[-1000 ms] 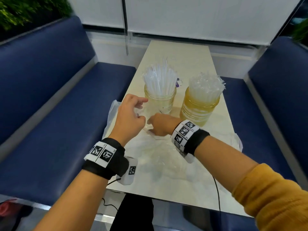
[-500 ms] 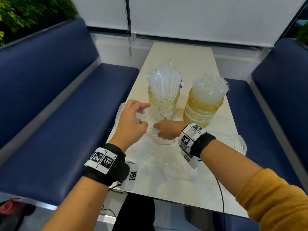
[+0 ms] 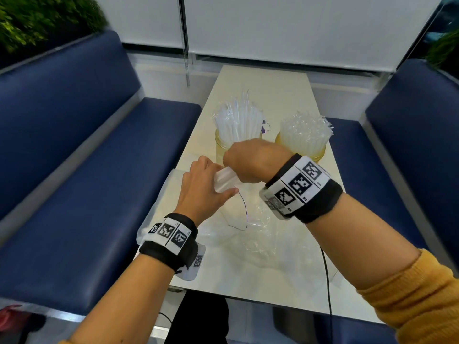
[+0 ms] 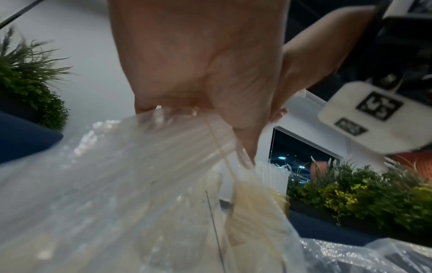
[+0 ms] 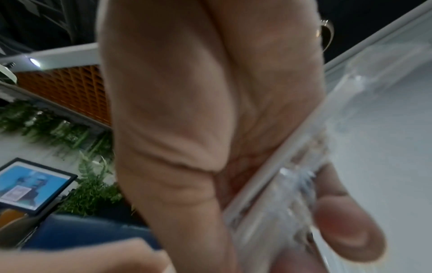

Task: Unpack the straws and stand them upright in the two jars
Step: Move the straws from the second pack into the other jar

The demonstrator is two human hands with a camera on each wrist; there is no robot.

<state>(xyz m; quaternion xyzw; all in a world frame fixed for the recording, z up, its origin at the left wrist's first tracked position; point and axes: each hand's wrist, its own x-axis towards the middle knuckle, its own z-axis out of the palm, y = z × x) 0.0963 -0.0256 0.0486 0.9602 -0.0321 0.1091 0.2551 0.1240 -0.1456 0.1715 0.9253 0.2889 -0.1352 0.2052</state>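
A pack of clear straws [image 3: 226, 179] in a thin plastic bag is held just above the table, in front of the jars. My left hand [image 3: 216, 182] grips its near end, thumb under and fingers over. My right hand [image 3: 239, 167] is curled round its far end from above. In the left wrist view the left hand [image 4: 210, 110] pinches the bag [image 4: 140, 166]. In the right wrist view the right hand's thumb [image 5: 346, 230] and fingers wrap the straws [image 5: 275, 188]. The left clear jar [image 3: 223, 147] and the right amber jar [image 3: 319, 155] both stand full of upright straws.
Crumpled clear plastic wrap [image 3: 255, 234] lies on the cream table [image 3: 260, 90] under and near my hands. More wrap hangs over the table's left edge [image 3: 159, 207]. Blue benches [image 3: 87, 194] run along both sides. A black cable [image 3: 326, 274] crosses the near right.
Both hands have taken hold of the straw pack and lifted it off the table. The right hand has risen in front of the left jar.
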